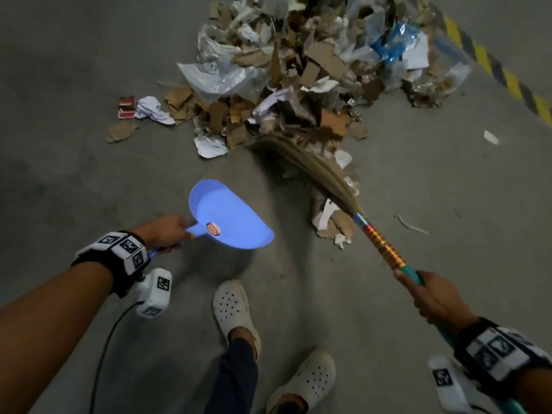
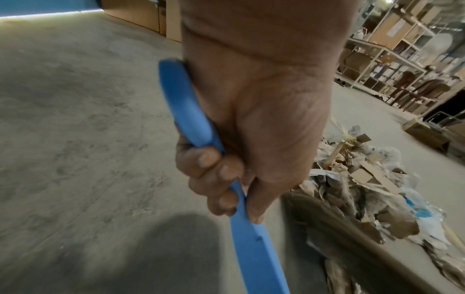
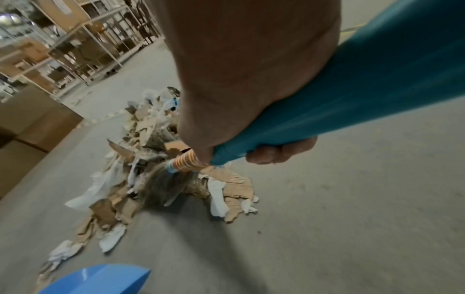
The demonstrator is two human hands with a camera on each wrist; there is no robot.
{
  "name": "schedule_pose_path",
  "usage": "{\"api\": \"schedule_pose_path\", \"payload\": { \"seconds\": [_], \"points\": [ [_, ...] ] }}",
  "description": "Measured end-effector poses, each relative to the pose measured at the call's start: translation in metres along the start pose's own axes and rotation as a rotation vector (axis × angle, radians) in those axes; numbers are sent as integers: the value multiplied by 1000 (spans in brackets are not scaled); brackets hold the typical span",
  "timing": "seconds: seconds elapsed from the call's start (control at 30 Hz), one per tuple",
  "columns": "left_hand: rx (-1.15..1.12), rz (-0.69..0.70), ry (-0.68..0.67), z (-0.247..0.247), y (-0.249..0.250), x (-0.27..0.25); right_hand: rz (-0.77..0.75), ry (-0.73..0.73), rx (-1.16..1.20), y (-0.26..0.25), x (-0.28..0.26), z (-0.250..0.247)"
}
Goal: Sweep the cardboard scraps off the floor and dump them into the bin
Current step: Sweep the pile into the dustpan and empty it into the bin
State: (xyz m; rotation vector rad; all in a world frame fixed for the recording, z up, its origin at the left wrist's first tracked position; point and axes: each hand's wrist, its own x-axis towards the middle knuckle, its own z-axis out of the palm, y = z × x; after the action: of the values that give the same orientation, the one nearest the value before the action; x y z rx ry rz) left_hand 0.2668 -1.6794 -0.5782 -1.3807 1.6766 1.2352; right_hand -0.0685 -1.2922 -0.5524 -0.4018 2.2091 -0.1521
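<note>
A big heap of cardboard scraps [image 1: 301,76], paper and plastic film lies on the concrete floor ahead. My left hand [image 1: 167,231] grips the handle of a light-blue dustpan [image 1: 230,216], held above the floor near my feet; the fingers curl round the blue handle [image 2: 198,123]. My right hand [image 1: 430,297] grips the teal handle [image 3: 352,95] of a grass broom [image 1: 316,171]. Its bristles lie at the heap's near edge. A small clump of scraps [image 1: 334,225] sits beside the broom's banded neck. The dustpan's rim [image 3: 100,278] shows low in the right wrist view. No bin is in view.
My two feet in white clogs [image 1: 236,309] stand just behind the dustpan. A yellow-black floor stripe [image 1: 507,79] runs at the far right. Shelving racks [image 2: 402,59] and cardboard boxes [image 3: 32,127] stand beyond the heap. Bare floor lies to the left.
</note>
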Motion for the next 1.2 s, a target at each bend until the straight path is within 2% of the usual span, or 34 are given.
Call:
{"api": "schedule_pose_path", "payload": {
  "seconds": [0.27,0.4,0.5,0.6,0.73,0.83,0.93,1.0,1.07,1.2],
  "points": [
    [-97,63,72,-99,16,-24,-26,86,62,-96,-65,-40],
    [-69,49,66,-158,10,-31,-39,107,50,-155,-68,-46],
    [-45,28,83,-201,-4,-32,-175,123,-6,-214,-45,-35],
    [-44,-7,94,-243,-27,-28,-329,120,-88,-283,-1,-12],
    [-96,-77,103,-301,-66,-22,-522,42,-240,-393,67,34],
    [-113,-133,164,-333,-98,-9,-645,21,-331,-479,110,78],
    [-120,-172,264,-341,-130,9,-684,-84,-433,-546,140,127],
    [-153,-181,306,-333,-148,23,-671,-173,-481,-568,158,152],
    [-188,-188,325,-316,-160,35,-621,-226,-528,-567,177,164],
    [-240,-177,311,-284,-160,58,-467,-215,-543,-504,207,153]
  ]
}}
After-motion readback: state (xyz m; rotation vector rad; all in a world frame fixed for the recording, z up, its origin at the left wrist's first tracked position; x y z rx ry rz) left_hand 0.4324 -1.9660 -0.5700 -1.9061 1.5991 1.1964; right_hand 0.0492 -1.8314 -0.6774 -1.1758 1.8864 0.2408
